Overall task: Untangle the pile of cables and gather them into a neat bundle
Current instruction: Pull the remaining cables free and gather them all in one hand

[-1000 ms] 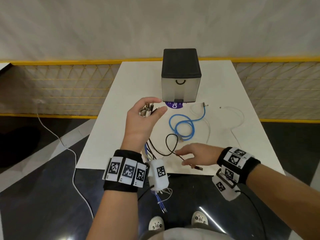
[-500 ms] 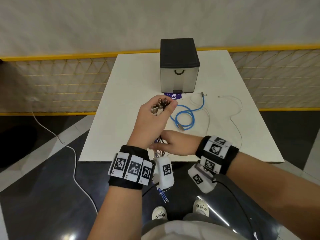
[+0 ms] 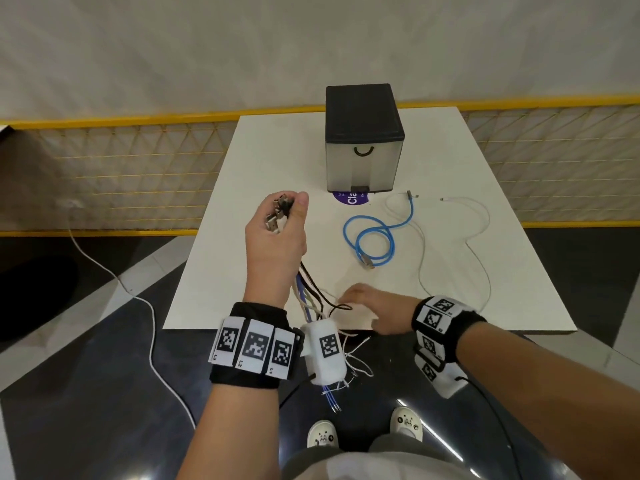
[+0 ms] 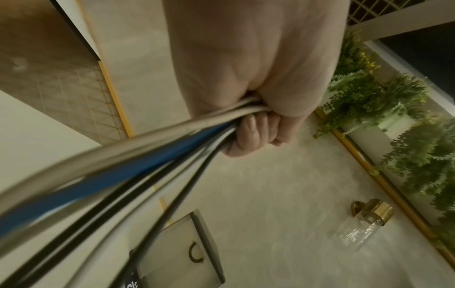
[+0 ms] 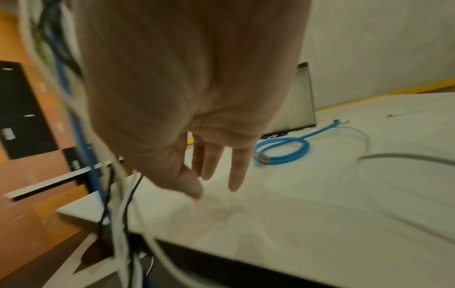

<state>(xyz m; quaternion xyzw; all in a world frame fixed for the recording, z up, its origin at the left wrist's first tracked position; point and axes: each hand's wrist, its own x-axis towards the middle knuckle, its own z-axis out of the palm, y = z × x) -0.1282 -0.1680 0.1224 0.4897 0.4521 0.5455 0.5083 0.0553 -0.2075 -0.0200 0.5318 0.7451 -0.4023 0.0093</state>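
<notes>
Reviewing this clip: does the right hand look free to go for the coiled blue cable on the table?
Probably yes. The right hand is open and holds nothing, low over the table near its front edge. The coiled blue cable lies loose beyond it, with nothing visibly between them.

Even, soft indoor light; wrist views dim and blurred

Head view is sharp around the drawer box (image 3: 364, 140), its edges bowed by the wide lens; cables (image 4: 138, 165) smear near the left-wrist lens; floor glare below.
</notes>
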